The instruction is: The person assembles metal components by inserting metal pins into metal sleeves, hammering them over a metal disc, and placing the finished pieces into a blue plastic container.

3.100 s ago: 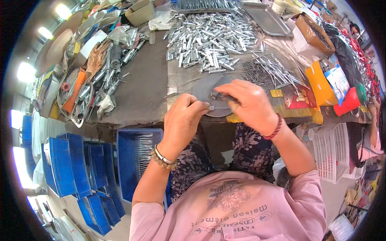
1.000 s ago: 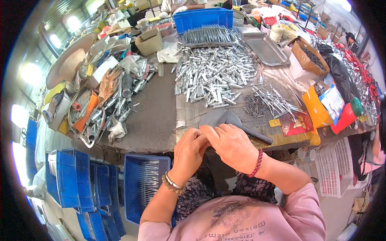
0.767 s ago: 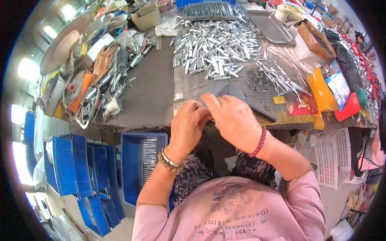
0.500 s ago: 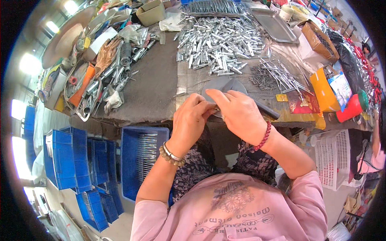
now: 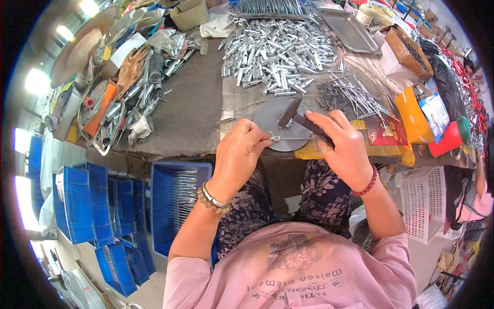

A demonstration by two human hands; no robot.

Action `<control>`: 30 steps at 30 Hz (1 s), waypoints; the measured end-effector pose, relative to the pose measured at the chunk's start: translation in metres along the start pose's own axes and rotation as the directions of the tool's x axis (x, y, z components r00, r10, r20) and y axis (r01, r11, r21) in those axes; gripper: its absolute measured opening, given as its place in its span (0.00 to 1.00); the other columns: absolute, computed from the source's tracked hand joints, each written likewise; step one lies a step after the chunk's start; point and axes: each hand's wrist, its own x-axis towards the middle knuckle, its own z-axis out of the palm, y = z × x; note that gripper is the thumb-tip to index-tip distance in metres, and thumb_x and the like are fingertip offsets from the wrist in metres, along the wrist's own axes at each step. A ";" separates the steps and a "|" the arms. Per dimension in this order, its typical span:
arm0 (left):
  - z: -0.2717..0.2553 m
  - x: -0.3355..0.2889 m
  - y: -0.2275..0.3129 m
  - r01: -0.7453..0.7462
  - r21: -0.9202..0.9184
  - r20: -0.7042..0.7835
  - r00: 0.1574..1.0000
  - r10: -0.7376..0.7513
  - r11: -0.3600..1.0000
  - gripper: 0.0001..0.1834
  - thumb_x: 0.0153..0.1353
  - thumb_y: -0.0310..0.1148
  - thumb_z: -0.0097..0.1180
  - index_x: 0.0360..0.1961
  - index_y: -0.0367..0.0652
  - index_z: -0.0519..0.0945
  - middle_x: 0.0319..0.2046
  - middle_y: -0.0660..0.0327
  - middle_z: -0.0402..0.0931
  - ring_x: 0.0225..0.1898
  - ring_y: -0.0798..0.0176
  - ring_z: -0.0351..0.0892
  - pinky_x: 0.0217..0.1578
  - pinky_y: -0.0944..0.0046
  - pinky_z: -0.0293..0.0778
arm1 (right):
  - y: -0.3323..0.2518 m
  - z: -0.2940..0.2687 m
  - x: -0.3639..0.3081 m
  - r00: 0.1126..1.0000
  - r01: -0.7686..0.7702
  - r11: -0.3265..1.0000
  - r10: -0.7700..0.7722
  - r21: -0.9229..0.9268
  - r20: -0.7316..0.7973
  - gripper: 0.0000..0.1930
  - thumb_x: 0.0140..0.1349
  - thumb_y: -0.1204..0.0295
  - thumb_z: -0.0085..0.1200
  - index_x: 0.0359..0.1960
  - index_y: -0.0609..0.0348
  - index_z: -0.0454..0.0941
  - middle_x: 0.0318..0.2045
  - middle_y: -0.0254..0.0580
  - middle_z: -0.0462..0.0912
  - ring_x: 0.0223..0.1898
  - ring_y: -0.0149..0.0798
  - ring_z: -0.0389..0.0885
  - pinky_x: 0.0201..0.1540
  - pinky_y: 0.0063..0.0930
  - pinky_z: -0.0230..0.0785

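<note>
My left hand (image 5: 241,149) pinches a thin metal rod (image 5: 296,138) by its wider end, between thumb and fingers. The rod lies level across the near part of a round grey metal plate (image 5: 265,116) at the table's front edge. My right hand (image 5: 343,147) is closed round the dark handle of a hammer (image 5: 314,127), whose head is over the plate, just beyond the rod. Beyond the plate spreads a big heap of silvery metal tubes (image 5: 278,51). To its right are a small pile of dark pins (image 5: 332,100) and a loose bunch of thin rods (image 5: 360,95).
A metal tray (image 5: 350,31) and a cardboard box (image 5: 409,51) stand at the back right. Tools and an orange-handled item (image 5: 106,103) crowd the table's left. Below sit a blue bin (image 5: 164,206) of rods, more blue bins (image 5: 82,206) and a white basket (image 5: 424,206).
My hands have parted from over the plate. The right one has moved right and taken hold of the hammer's handle; the left keeps the rod, which now shows.
</note>
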 end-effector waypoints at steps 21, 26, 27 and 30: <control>-0.002 0.000 -0.003 0.023 -0.149 0.021 1.000 -0.020 0.988 0.08 0.59 0.21 0.71 0.39 0.37 0.88 0.36 0.58 0.78 0.39 0.56 0.80 0.41 0.60 0.75 | -0.035 -0.017 -0.009 0.965 0.158 0.987 -0.152 0.009 -0.215 0.33 0.54 0.87 0.59 0.64 0.48 0.85 0.39 0.46 0.80 0.35 0.47 0.84 0.36 0.37 0.78; -0.002 0.001 -0.003 0.012 -0.176 0.057 0.998 -0.002 0.984 0.08 0.58 0.20 0.71 0.39 0.36 0.87 0.35 0.57 0.78 0.38 0.56 0.80 0.40 0.60 0.75 | -0.030 -0.006 -0.016 0.994 0.110 0.991 -0.109 -0.075 0.029 0.30 0.57 0.84 0.61 0.63 0.48 0.85 0.39 0.43 0.79 0.34 0.46 0.84 0.36 0.36 0.79; -0.002 0.002 -0.004 0.010 -0.176 0.057 0.998 0.000 0.984 0.08 0.58 0.20 0.71 0.39 0.36 0.87 0.35 0.57 0.78 0.38 0.56 0.80 0.40 0.60 0.75 | -0.030 -0.009 -0.014 0.991 0.128 0.987 -0.125 -0.093 0.042 0.30 0.57 0.83 0.61 0.63 0.48 0.85 0.39 0.43 0.79 0.34 0.47 0.84 0.37 0.36 0.79; -0.002 0.002 -0.003 0.042 -0.172 0.065 0.997 -0.031 0.984 0.08 0.58 0.19 0.71 0.39 0.35 0.87 0.35 0.57 0.77 0.38 0.56 0.79 0.40 0.60 0.75 | -0.031 -0.009 -0.009 0.977 0.160 0.985 -0.167 -0.061 -0.133 0.29 0.58 0.84 0.60 0.63 0.49 0.85 0.40 0.43 0.79 0.33 0.47 0.84 0.37 0.37 0.79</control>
